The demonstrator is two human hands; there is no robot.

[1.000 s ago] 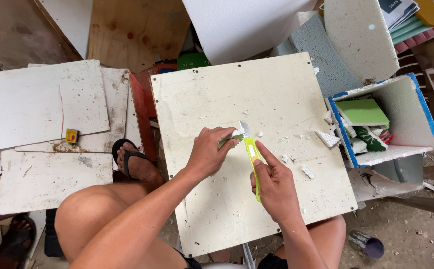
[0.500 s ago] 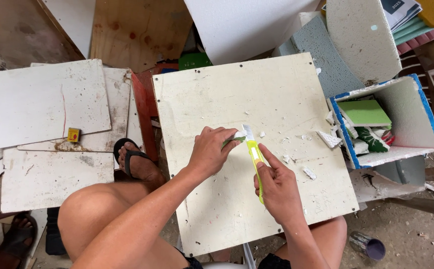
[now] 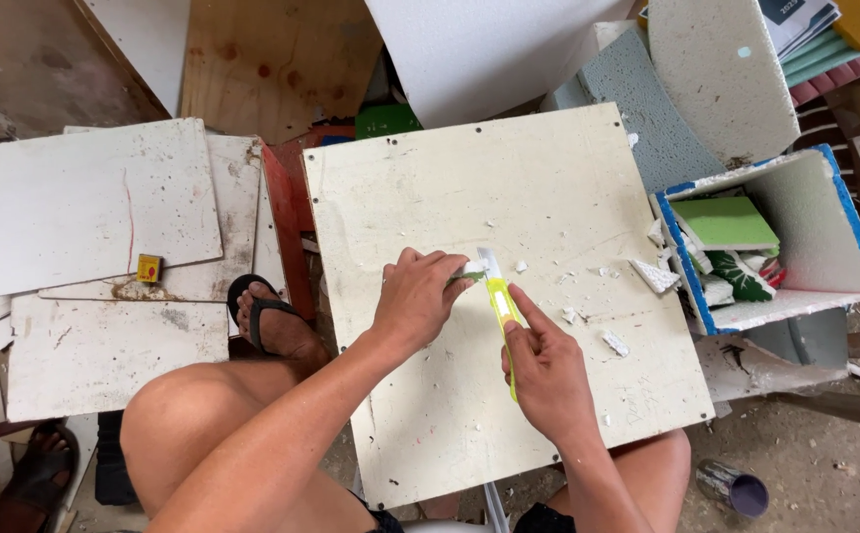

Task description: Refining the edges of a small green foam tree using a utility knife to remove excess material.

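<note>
Lying lengthwise near-to-far, a yellow utility knife [image 3: 502, 316] is being gripped by the right hand [image 3: 545, 375]; a small piece [image 3: 471, 273] just left of its blade is being pinched by the left hand [image 3: 418, 296].

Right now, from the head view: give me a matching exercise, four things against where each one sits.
Things:
1. knife
2. yellow block
3. green tile
4. can

Places:
A. inside the blue-edged box
B. on the dirt floor, lower right
C. on the white panels, left
D. in the right hand, over the square board

Pairs: 1-D, 2-C, 3-A, 4-B
</note>
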